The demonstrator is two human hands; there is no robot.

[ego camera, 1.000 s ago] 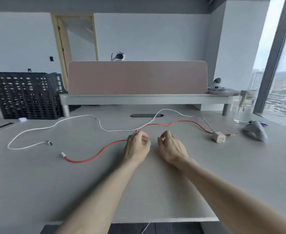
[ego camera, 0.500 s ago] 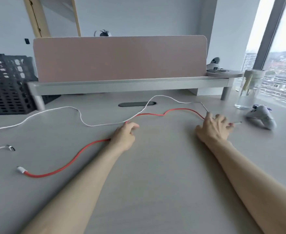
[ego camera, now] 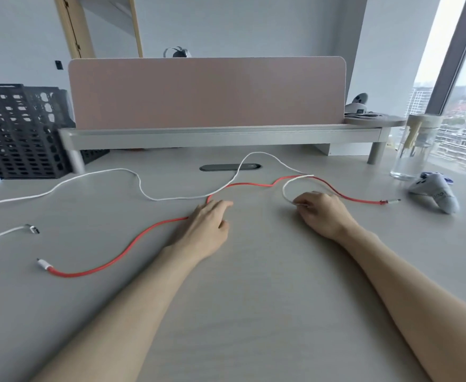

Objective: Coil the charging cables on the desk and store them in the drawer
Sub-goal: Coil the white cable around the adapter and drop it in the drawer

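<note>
A red cable (ego camera: 132,248) snakes across the desk (ego camera: 254,299) from a white plug at the front left to a plug at the right. My left hand (ego camera: 208,224) lies flat over its middle, fingers fairly straight. A white cable (ego camera: 94,175) runs from the left edge, crosses the red one and curls into a small loop at the right. My right hand (ego camera: 321,213) pinches that loop's end with curled fingers. A second white cable end with a metal plug (ego camera: 33,229) lies at the left. No drawer is in view.
A black crate (ego camera: 19,130) stands at the back left. A pink divider on a grey shelf (ego camera: 212,135) spans the back. A glass jar (ego camera: 416,150) and a white game controller (ego camera: 435,193) sit at the right. A dark cable grommet (ego camera: 218,167) is mid-desk.
My right hand has drawn the white cable's end back toward me, curling it into a small loop. The white charger block is hidden now. My left hand stays on the red cable.
</note>
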